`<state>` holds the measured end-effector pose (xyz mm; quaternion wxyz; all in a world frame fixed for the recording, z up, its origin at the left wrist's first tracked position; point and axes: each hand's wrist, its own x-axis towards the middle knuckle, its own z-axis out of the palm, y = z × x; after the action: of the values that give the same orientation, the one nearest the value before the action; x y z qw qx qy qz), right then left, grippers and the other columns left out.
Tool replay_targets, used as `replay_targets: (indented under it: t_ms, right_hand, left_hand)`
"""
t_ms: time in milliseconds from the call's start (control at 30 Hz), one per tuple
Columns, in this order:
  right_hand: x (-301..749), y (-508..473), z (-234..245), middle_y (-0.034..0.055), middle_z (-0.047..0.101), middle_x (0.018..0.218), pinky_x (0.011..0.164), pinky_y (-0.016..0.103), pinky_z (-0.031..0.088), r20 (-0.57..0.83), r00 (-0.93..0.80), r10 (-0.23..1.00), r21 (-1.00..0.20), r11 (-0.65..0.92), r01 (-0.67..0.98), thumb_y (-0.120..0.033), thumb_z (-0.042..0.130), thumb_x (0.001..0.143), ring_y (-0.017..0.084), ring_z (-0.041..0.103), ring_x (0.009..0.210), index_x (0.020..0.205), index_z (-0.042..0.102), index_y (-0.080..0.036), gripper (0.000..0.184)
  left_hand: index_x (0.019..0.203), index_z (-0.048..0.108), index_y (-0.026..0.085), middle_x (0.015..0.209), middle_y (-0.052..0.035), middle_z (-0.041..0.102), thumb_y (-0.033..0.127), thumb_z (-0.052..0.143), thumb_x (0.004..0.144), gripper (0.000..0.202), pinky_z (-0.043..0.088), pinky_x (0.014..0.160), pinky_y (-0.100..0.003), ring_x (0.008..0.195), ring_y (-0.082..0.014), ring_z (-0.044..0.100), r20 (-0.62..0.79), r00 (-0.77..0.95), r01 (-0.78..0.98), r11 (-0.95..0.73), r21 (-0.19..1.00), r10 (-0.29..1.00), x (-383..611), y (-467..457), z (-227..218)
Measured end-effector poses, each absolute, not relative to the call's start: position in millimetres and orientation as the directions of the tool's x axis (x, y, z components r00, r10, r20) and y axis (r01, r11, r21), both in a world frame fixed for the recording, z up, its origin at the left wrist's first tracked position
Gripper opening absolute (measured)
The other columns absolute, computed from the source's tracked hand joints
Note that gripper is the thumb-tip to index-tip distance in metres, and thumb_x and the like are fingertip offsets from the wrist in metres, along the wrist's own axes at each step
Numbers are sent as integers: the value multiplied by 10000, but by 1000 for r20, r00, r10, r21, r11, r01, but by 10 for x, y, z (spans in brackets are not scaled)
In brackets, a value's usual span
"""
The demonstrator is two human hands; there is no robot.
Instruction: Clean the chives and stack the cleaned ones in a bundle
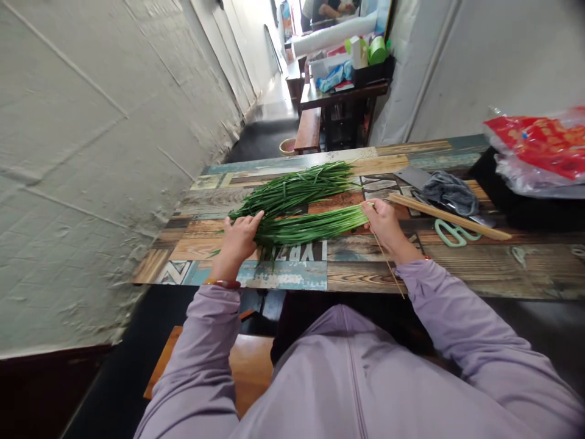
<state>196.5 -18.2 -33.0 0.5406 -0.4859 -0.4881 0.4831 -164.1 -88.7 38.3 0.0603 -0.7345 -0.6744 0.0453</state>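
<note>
A bunch of green chives lies across the wood-patterned table, its pale stem ends to the right. My left hand rests at the leafy end, thumb and fingers apart. At the stem ends, my right hand is closed in a pinch on a thin bamboo skewer, which slants down past the table's front edge. Whether its fingertips also grip the stems is hard to make out. A larger heap of chives lies just behind the bunch.
To the right are a bundle of bamboo skewers, pale green scissors, a dark grey cloth and a red plastic bag. A wall runs along the left. Behind stands a cluttered table; another person shows beyond.
</note>
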Motion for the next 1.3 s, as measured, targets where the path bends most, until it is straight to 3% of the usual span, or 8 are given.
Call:
replay_targets:
  t_ms: [133, 267, 367, 467, 567, 800, 1133, 1300]
  right_hand:
    - [2030, -245, -283, -44, 575, 662, 360, 170, 389, 96, 5, 995, -992, 96, -77, -507, 651, 834, 65, 467, 445, 919, 608, -192, 330]
    - [2065, -326, -241, -38, 574, 685, 374, 179, 415, 140, -81, 987, -990, 138, -25, -500, 612, 868, 75, 488, 462, 966, 615, -199, 317]
    - [2096, -389, -254, -34, 560, 685, 405, 206, 469, 143, -102, 985, -985, 151, 84, -503, 590, 875, 99, 525, 498, 980, 626, -203, 321]
    - [2118, -431, -268, -36, 541, 665, 408, 227, 471, 131, -89, 987, -967, 147, 209, -500, 565, 884, 112, 530, 480, 985, 639, -203, 323]
    - [2114, -446, -266, -37, 549, 632, 412, 230, 437, 133, -95, 987, -945, 155, 289, -490, 524, 906, 117, 543, 443, 985, 642, -199, 323]
    - [2040, -469, -190, -37, 576, 609, 470, 231, 436, 145, -120, 982, -925, 178, 336, -472, 488, 913, 118, 574, 433, 968, 647, -196, 323]
    - [1990, -510, -121, -9, 659, 693, 464, 231, 415, 147, -113, 983, -931, 176, 319, -435, 493, 922, 124, 613, 474, 934, 626, -227, 248]
    - [1988, -511, -124, 4, 673, 719, 455, 240, 406, 146, -112, 983, -930, 175, 323, -436, 487, 926, 127, 612, 463, 951, 627, -216, 262]
  left_hand:
    - [1573, 303, 217, 1540, -148, 452, 255, 747, 683, 995, 330, 1191, -557, 1412, -348, 436, -158, 239, 958, -207, 196, 958, -1652, -909, 621]
    - [1520, 424, 242, 1544, -111, 472, 481, 781, 716, 911, 406, 1169, -427, 1415, -311, 456, -69, 434, 657, -263, 706, 898, -1580, -777, 868]
    - [1444, 515, 174, 1400, -154, 604, 499, 666, 835, 706, 502, 1056, -423, 1266, -280, 595, -5, 317, 569, -185, 802, 949, -1397, -529, 800]
    - [1283, 642, 116, 1167, -146, 710, 394, 553, 906, 477, 543, 949, -396, 1031, -234, 681, 96, 175, 705, -193, 683, 980, -1070, -221, 556]
    - [1139, 715, 131, 1060, -112, 719, 245, 570, 866, 329, 525, 944, -361, 993, -226, 671, 36, 347, 849, -330, 412, 937, -698, 23, 329]
    - [1156, 645, 179, 1183, -117, 634, 382, 750, 751, 465, 528, 900, -362, 1066, -276, 634, -207, 493, 864, -503, 6, 845, -382, 179, 231]
    - [1215, 538, 179, 1097, -114, 687, 138, 445, 920, 312, 511, 790, -322, 984, -238, 683, -97, 258, 941, -272, -201, 961, -384, 242, 368]
    - [1195, 578, 164, 1079, -153, 665, 141, 376, 975, 299, 484, 869, -376, 1047, -272, 657, -71, 399, 864, -401, -306, 914, -326, 180, 403]
